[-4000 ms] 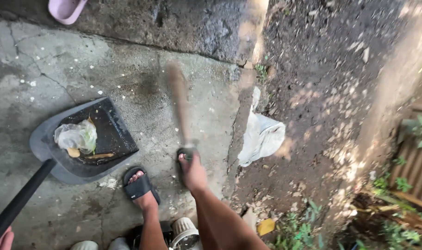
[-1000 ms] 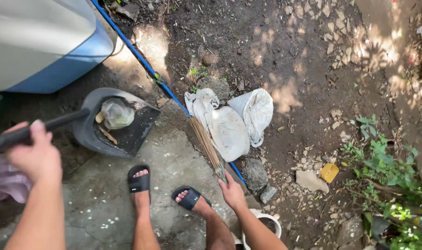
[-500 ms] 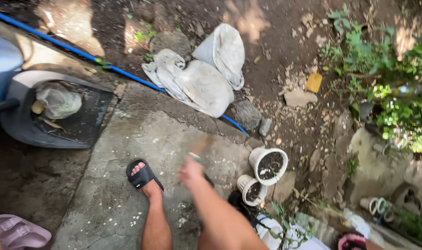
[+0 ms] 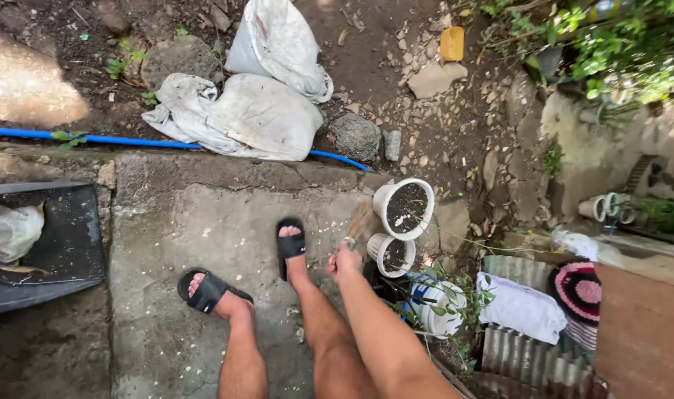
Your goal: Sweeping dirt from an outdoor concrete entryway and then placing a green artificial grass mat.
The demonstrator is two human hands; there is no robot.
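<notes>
1. Cracked concrete slab [image 4: 204, 222] is lying under my sandalled feet, with dirt beyond.
2. At far left, my dark dustpan [image 4: 63, 244] is sitting, holding a crumpled plastic bag [image 4: 8, 230].
3. My left hand is staying out of view.
4. My right hand [image 4: 344, 260] is clamping a blurred stick broom [image 4: 361, 220], just beside two white plant pots [image 4: 403, 207].

Two white pots [image 4: 404, 207] of soil sit by my sandals [image 4: 291, 244] at the slab's edge. Grey sacks [image 4: 257, 111] lie over a blue hose [image 4: 93, 138]. Right of me, corrugated sheet [image 4: 533, 355] carries what looks like a folded white cloth [image 4: 522, 310].
</notes>
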